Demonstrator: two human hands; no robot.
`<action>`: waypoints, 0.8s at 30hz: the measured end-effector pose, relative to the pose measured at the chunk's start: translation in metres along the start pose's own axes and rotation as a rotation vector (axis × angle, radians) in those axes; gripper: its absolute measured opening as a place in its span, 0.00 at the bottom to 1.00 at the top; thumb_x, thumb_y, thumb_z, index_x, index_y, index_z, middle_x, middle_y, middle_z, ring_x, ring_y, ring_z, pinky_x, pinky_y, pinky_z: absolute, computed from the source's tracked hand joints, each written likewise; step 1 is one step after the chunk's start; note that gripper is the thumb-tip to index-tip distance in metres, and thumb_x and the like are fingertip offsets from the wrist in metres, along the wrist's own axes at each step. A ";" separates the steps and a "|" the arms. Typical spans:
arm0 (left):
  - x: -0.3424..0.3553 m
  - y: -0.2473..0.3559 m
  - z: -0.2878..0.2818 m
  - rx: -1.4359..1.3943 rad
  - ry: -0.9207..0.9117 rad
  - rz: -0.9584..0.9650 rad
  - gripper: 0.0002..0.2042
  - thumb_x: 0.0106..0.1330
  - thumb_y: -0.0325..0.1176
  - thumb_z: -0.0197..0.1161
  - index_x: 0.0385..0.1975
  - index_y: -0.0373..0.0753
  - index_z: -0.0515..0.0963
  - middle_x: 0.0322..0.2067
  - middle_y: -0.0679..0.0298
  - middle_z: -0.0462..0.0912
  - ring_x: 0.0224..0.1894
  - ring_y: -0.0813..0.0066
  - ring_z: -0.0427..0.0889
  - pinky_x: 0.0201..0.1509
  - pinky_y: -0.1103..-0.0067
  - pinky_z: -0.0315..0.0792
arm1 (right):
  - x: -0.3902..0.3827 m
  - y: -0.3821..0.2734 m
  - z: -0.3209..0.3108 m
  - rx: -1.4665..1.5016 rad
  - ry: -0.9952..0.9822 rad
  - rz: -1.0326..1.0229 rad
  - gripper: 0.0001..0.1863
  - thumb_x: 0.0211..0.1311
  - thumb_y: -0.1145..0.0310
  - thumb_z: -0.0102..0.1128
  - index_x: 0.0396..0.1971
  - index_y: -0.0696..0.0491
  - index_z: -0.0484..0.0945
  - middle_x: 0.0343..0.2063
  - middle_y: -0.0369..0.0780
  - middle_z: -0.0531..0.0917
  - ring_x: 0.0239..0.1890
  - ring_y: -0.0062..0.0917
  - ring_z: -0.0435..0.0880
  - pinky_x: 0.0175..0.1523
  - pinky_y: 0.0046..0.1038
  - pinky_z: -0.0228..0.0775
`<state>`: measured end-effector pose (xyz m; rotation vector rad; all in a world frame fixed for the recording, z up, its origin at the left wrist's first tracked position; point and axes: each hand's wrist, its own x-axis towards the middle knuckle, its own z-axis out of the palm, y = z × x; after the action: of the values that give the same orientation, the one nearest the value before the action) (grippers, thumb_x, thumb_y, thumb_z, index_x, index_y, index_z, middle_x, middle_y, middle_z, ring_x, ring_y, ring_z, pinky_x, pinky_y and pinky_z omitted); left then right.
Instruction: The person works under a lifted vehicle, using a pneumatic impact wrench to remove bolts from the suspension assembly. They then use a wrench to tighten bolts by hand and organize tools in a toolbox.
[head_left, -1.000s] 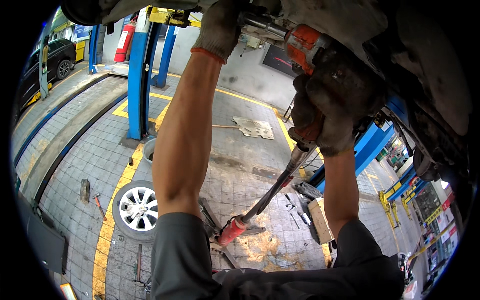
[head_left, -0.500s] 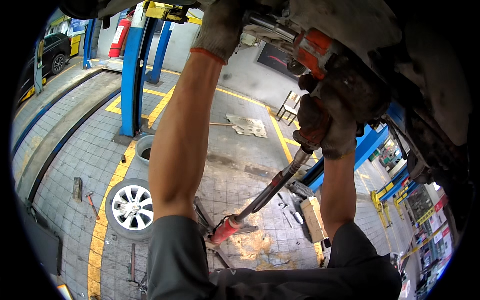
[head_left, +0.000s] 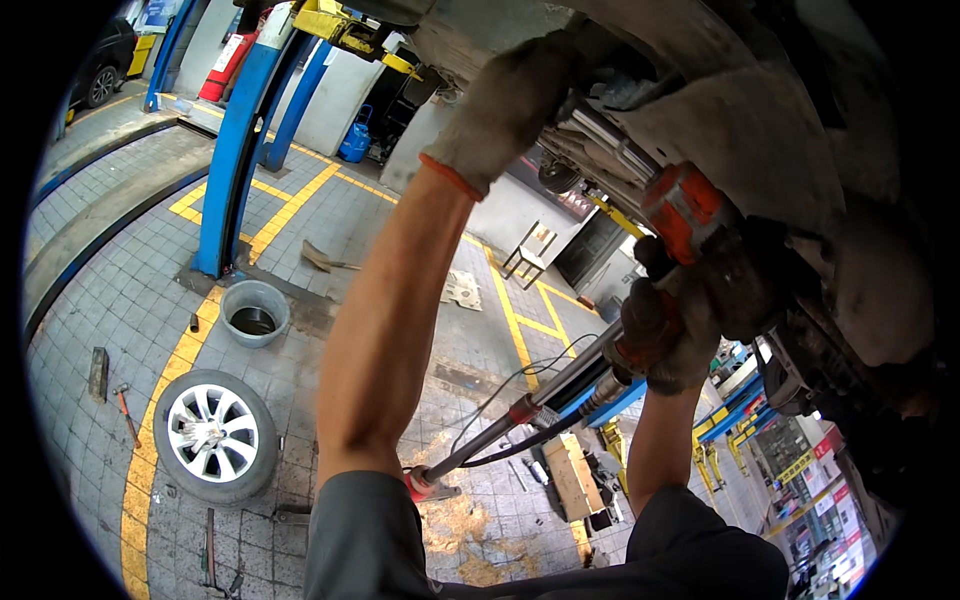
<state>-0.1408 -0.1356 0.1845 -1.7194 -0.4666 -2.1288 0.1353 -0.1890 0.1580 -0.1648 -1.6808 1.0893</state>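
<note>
Above me is the grimy underside of a raised car [head_left: 720, 110]. My right hand [head_left: 692, 340], in a dirty work glove, is wrapped round the handle of an orange-and-dark impact wrench [head_left: 683, 212]. A long metal socket extension [head_left: 612, 138] points from the wrench up and left toward my left hand [head_left: 510, 115]. That gloved hand, with an orange cuff, reaches up against the underside beside the extension's far end; its fingers are lost in shadow. Behind the wrench handle, a tall pole stand [head_left: 480, 440] with red parts rises from the floor, a dark hose near it.
A wheel with a silver rim [head_left: 213, 437] lies at left, near a grey bucket [head_left: 254, 312] of dark liquid and a hammer [head_left: 128, 415]. A blue lift post [head_left: 232, 160] stands beyond. Farther back is a chair [head_left: 530, 252]; at lower right, a cardboard box [head_left: 575, 475].
My view has turned, shifting the floor things leftward. Both hands and the wrench appear farther right; the wrench also sits lower. My right hand keeps its grip on the wrench.
</note>
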 end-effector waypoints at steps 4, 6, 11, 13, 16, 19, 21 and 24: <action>-0.001 -0.018 0.011 0.151 0.177 0.248 0.13 0.65 0.19 0.53 0.47 0.37 0.75 0.37 0.58 0.80 0.34 0.65 0.81 0.37 0.75 0.75 | 0.001 -0.006 -0.003 0.042 -0.144 0.075 0.32 0.63 0.59 0.65 0.55 0.71 0.68 0.23 0.43 0.77 0.13 0.21 0.70 0.19 0.22 0.63; -0.007 -0.007 0.013 0.056 0.143 0.155 0.13 0.65 0.18 0.53 0.47 0.38 0.74 0.38 0.58 0.80 0.35 0.63 0.82 0.37 0.74 0.76 | -0.003 -0.011 -0.007 0.058 -0.143 0.112 0.32 0.64 0.57 0.63 0.55 0.70 0.69 0.19 0.40 0.74 0.12 0.20 0.67 0.17 0.23 0.59; -0.006 0.000 0.026 -0.239 0.207 0.120 0.13 0.64 0.18 0.55 0.47 0.39 0.75 0.36 0.57 0.79 0.33 0.62 0.81 0.36 0.72 0.76 | -0.003 -0.015 -0.040 0.273 -0.288 0.296 0.33 0.67 0.53 0.62 0.58 0.65 0.65 0.19 0.37 0.71 0.12 0.18 0.63 0.15 0.23 0.54; -0.006 -0.005 0.023 -0.082 0.164 0.163 0.14 0.64 0.18 0.55 0.47 0.39 0.75 0.37 0.58 0.79 0.33 0.62 0.81 0.35 0.72 0.76 | -0.002 -0.010 -0.039 0.264 -0.323 0.263 0.31 0.67 0.52 0.63 0.56 0.61 0.65 0.24 0.37 0.74 0.13 0.15 0.63 0.15 0.21 0.55; -0.003 0.000 0.012 0.107 0.160 0.209 0.14 0.64 0.18 0.56 0.48 0.39 0.75 0.37 0.58 0.79 0.33 0.60 0.81 0.35 0.71 0.76 | 0.002 -0.010 -0.020 0.124 -0.254 0.173 0.30 0.66 0.53 0.65 0.54 0.60 0.65 0.23 0.36 0.72 0.13 0.16 0.63 0.15 0.21 0.55; -0.005 -0.007 0.019 0.053 0.203 0.227 0.15 0.62 0.17 0.56 0.48 0.39 0.75 0.38 0.58 0.79 0.32 0.60 0.80 0.35 0.71 0.76 | 0.003 -0.003 -0.039 0.147 -0.202 0.166 0.35 0.61 0.53 0.67 0.57 0.63 0.65 0.23 0.37 0.72 0.13 0.19 0.62 0.17 0.24 0.58; -0.005 -0.004 0.018 0.003 0.164 0.187 0.17 0.64 0.17 0.55 0.52 0.38 0.74 0.41 0.56 0.80 0.37 0.58 0.81 0.40 0.70 0.77 | 0.001 -0.005 -0.037 0.225 -0.228 0.171 0.37 0.61 0.53 0.68 0.60 0.63 0.63 0.25 0.38 0.74 0.13 0.20 0.63 0.17 0.24 0.59; -0.005 -0.004 0.012 0.052 0.085 0.136 0.22 0.66 0.17 0.53 0.61 0.37 0.71 0.45 0.52 0.83 0.45 0.55 0.85 0.48 0.69 0.81 | 0.000 -0.002 -0.023 0.232 -0.213 0.169 0.37 0.61 0.53 0.67 0.60 0.63 0.65 0.26 0.39 0.75 0.13 0.20 0.65 0.18 0.24 0.59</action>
<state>-0.1314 -0.1260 0.1816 -1.5788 -0.3671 -2.0653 0.1545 -0.1773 0.1596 -0.0429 -1.7348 1.4626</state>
